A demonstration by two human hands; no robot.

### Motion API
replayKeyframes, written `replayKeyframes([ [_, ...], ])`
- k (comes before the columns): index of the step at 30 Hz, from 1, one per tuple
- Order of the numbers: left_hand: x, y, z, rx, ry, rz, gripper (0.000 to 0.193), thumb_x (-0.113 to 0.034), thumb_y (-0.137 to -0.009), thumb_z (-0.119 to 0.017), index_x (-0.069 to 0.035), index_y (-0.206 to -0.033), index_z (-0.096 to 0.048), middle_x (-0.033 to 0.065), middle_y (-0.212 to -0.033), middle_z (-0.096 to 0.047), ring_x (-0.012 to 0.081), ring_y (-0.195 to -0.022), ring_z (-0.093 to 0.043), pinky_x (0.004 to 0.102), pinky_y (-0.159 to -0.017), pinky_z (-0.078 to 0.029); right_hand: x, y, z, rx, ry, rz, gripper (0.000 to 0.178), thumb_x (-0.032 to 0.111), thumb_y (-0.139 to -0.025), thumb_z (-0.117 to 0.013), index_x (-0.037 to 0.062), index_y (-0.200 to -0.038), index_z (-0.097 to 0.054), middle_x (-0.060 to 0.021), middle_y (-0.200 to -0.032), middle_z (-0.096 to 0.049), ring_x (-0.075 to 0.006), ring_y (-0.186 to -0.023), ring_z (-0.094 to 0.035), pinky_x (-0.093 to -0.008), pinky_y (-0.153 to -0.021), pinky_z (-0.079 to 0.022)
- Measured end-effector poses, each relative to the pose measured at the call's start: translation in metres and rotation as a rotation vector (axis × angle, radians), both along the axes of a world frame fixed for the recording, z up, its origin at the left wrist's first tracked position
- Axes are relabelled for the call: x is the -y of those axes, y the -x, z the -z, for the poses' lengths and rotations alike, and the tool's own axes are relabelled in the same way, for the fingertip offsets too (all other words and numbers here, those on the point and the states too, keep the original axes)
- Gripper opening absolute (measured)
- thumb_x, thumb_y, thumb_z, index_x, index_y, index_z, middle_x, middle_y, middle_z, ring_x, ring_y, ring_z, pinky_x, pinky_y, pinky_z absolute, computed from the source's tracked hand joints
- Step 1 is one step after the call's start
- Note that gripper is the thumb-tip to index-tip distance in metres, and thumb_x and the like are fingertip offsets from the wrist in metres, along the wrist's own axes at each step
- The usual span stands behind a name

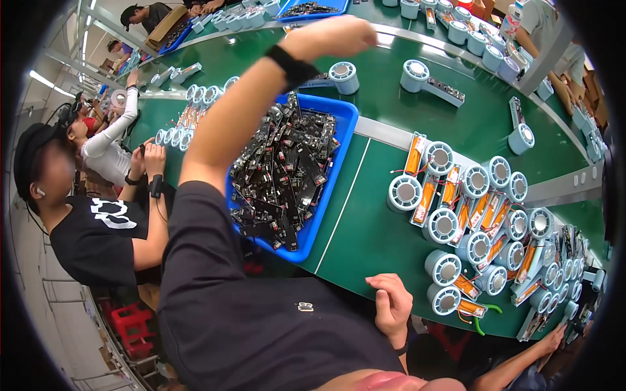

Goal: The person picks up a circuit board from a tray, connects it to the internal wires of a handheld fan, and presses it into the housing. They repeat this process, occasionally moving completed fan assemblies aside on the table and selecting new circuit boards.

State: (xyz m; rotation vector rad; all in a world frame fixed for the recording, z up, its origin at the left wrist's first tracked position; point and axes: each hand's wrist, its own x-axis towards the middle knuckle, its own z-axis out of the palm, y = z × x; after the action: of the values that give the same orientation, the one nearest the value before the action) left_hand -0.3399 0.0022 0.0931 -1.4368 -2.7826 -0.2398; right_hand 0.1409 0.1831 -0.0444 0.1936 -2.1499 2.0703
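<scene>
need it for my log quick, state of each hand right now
Left hand: raised, fingers curled; cannot tell if it holds anything.
Right hand: loosely open by the green table, nothing visible in it.

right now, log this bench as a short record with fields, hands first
left hand: stretched beyond the tray, fingers partly curled; nothing visible in its grip
right hand: near the table edge, fingers loosely bent, nothing visible in its grip
blue tray: heaped with dark circuit boards
right of tray: many pale round units, orange parts among them
surface: green table
far left: co-worker in a dark top
</scene>
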Motion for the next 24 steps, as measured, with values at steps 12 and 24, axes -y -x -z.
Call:
replayKeyframes([
  [12,0.129,-0.181,0.047,0.089,0.048,-0.154,0.034,-0.016,-0.09,-0.077,-0.011,-0.123,-0.072,0.0154,-0.124,-0.069,0.0345,-0.115,-0.063,0.0441,-0.106,-0.047,0.001,0.004,-0.002,-0.025,-0.035,-0.038,0.01,0.0,-0.096,-0.059,-0.005,-0.099,-0.068,-0.0187,-0.098,-0.074,-0.0291,-0.091,-0.07,-0.0366,-0.083,-0.056],
  [24,0.123,-0.185,0.052,0.314,-0.017,0.125,0.032,-0.01,-0.079,-0.082,-0.012,-0.109,-0.07,0.0101,-0.124,-0.061,0.0335,-0.126,-0.053,0.0461,-0.111,-0.038,0.002,-0.006,0.007,-0.004,0.078,0.004,0.012,-0.003,-0.098,-0.057,-0.0052,-0.1,-0.068,-0.0154,-0.098,-0.073,-0.0253,-0.091,-0.07,-0.0337,-0.082,-0.055],
])
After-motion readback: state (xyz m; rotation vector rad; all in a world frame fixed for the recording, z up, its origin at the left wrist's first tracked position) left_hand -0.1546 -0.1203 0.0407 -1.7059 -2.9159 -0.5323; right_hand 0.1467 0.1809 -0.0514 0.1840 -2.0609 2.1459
